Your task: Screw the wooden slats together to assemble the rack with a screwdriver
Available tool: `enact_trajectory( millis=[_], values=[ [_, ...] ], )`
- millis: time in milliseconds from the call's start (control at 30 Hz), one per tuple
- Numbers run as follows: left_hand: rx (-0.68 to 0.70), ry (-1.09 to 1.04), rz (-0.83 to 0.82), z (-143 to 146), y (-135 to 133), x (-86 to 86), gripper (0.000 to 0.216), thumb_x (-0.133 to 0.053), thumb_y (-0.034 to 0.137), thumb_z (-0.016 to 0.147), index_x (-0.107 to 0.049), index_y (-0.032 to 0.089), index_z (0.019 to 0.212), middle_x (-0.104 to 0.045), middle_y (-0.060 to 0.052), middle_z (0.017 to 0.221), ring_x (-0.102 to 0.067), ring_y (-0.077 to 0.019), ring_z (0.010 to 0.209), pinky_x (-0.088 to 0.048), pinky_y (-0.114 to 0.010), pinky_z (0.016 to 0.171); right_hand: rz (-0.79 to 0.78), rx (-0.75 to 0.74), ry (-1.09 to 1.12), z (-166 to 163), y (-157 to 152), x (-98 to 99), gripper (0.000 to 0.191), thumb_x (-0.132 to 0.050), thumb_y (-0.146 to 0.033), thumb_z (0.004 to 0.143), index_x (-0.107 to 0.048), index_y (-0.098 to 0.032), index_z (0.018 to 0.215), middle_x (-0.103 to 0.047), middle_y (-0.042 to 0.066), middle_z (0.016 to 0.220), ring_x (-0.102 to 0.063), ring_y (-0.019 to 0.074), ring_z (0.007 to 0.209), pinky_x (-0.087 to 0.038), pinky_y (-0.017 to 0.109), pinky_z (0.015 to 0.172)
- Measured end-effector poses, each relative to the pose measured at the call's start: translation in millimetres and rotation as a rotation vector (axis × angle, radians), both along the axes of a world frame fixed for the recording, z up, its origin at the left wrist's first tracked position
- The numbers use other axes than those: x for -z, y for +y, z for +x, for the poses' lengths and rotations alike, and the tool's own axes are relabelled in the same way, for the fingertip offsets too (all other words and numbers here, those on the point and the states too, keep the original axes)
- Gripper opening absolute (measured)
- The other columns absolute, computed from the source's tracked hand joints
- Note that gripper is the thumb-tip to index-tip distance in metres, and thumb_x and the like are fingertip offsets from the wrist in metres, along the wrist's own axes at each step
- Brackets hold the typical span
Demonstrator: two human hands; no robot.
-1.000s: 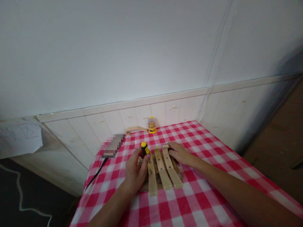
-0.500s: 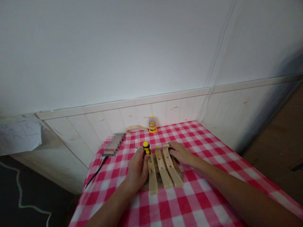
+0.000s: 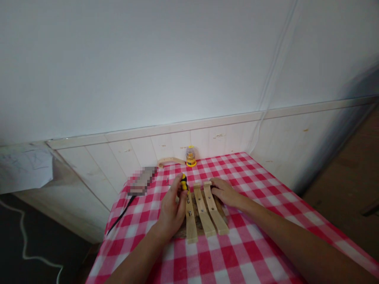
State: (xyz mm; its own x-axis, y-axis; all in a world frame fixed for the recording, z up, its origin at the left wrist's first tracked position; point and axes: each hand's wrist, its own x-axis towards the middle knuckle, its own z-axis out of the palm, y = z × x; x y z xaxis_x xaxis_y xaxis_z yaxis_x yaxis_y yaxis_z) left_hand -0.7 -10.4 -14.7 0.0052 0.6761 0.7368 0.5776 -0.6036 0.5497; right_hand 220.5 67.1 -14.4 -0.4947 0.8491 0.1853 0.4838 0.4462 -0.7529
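Note:
My left hand [image 3: 172, 207] is closed round a short yellow-and-black screwdriver [image 3: 184, 182], held by its handle above the far end of the left curved wooden strip [image 3: 191, 225]. Screws show in that strip; the screwdriver's tip is hard to make out. Beside it lie a middle wooden strip [image 3: 203, 215] and a right wooden strip [image 3: 215, 211], both with screw holes or screws. All three rest across a rough brown board [image 3: 179, 232]. My right hand [image 3: 223, 192] grips the board's far right edge by the right strip's end, its fingertips partly hidden.
A red-and-white checked cloth [image 3: 251, 244] covers the table. Near the wall stand a clear yellow-based container [image 3: 191, 157] and another curved wooden strip [image 3: 171, 159]. A blurred-out flat object [image 3: 142, 181] with a black cord lies left. A small screw [image 3: 167, 180] lies behind my left hand.
My left fingers have shifted up over the top of the screwdriver handle, which now leans differently. The right hand, board and strips stay in place.

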Motion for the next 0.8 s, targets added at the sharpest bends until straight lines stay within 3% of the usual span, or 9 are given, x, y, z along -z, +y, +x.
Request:
enact_trajectory(
  millis=[267, 533, 633, 800],
  values=[
    [0.018, -0.085, -0.07, 1, -1, -21.1, 0.046, -0.064, 0.028, 0.088, -0.053, 0.024, 0.133, -0.064, -0.002, 0.093, -0.061, -0.0135, 0.081, -0.054, -0.026, 0.075, 0.017, -0.008, -0.002, 0, -1, -2.4, 0.014, -0.05, -0.012, 0.08, -0.062, -0.017, 0.076, -0.069, 0.007, 0.087, -0.061, 0.0213, 0.083, -0.045, 0.03, 0.079],
    [0.116, 0.104, -0.11, 1, 8, -45.3, 0.04, -0.064, 0.028, 0.087, -0.059, 0.023, 0.126, -0.067, -0.005, 0.098, -0.061, -0.0144, 0.079, -0.055, -0.029, 0.075, 0.028, -0.031, -0.004, -1, 1, -2.3, 0.018, -0.048, -0.01, 0.079, -0.064, -0.016, 0.078, -0.07, 0.008, 0.087, -0.062, 0.0216, 0.084, -0.045, 0.03, 0.077],
    [0.088, 0.055, -0.03, 5, 11, -39.6, 0.038, -0.067, 0.029, 0.086, -0.059, 0.021, 0.123, -0.067, -0.006, 0.098, -0.061, -0.0143, 0.08, -0.055, -0.028, 0.075, 0.042, -0.024, -0.007, -1, 0, -3.6, 0.017, -0.049, -0.009, 0.077, -0.064, -0.016, 0.075, -0.07, 0.007, 0.084, -0.061, 0.0209, 0.08, -0.045, 0.029, 0.074],
    [0.037, -0.137, 0.08, 3, 16, -15.3, 0.037, -0.07, 0.026, 0.085, -0.061, 0.022, 0.12, -0.068, -0.005, 0.102, -0.064, -0.0147, 0.084, -0.056, -0.028, 0.077, 0.062, -0.007, -0.027, -1, -1, -4.3, 0.016, -0.052, -0.01, 0.078, -0.062, -0.018, 0.069, -0.067, 0.005, 0.077, -0.059, 0.0198, 0.076, -0.044, 0.028, 0.071]
  ],
)
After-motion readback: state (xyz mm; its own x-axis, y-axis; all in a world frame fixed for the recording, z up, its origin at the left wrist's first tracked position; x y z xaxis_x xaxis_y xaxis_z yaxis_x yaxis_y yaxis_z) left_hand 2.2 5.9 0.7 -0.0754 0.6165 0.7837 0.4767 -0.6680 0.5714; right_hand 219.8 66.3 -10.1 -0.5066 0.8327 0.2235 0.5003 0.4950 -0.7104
